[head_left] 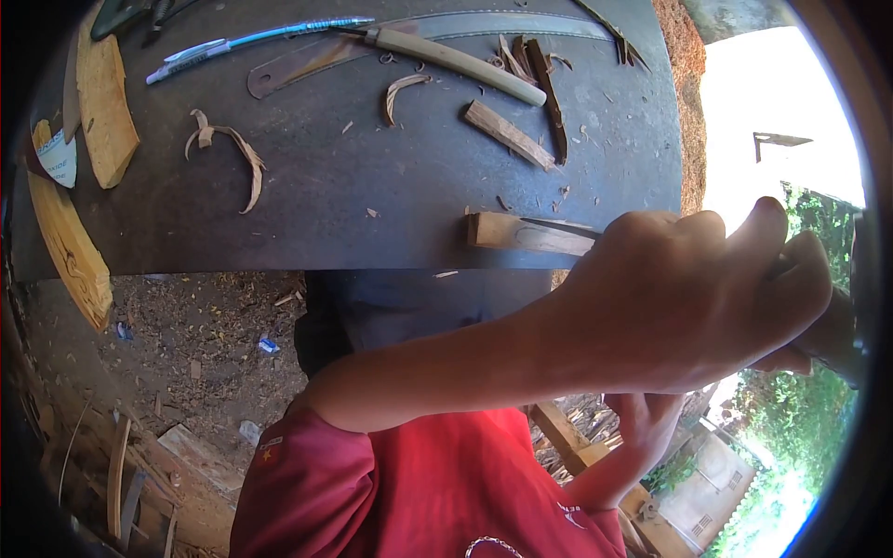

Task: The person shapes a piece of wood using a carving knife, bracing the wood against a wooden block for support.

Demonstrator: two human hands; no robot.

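Note:
A small wooden block (530, 233) lies near the front edge of the dark worktop, a thin dark blade-like strip on its upper side. My left hand (712, 288) is closed in a fist at the block's right end and covers that end. What its fingers wrap round is hidden. Below it, my right hand (648, 414) shows only in part; its fingers are mostly hidden behind my left hand and forearm. Past the block lie a cut wooden piece (510, 135), a dark narrow strip (549, 102) and a tool with a pale handle (460, 65).
A blue and white pen (256, 45) and a long flat metal strip (307, 67) lie at the back of the worktop (316, 186). Curled shavings (249, 167) are scattered about. Yellowish wood pieces (102, 112) stand at the left. Wood debris covers the ground.

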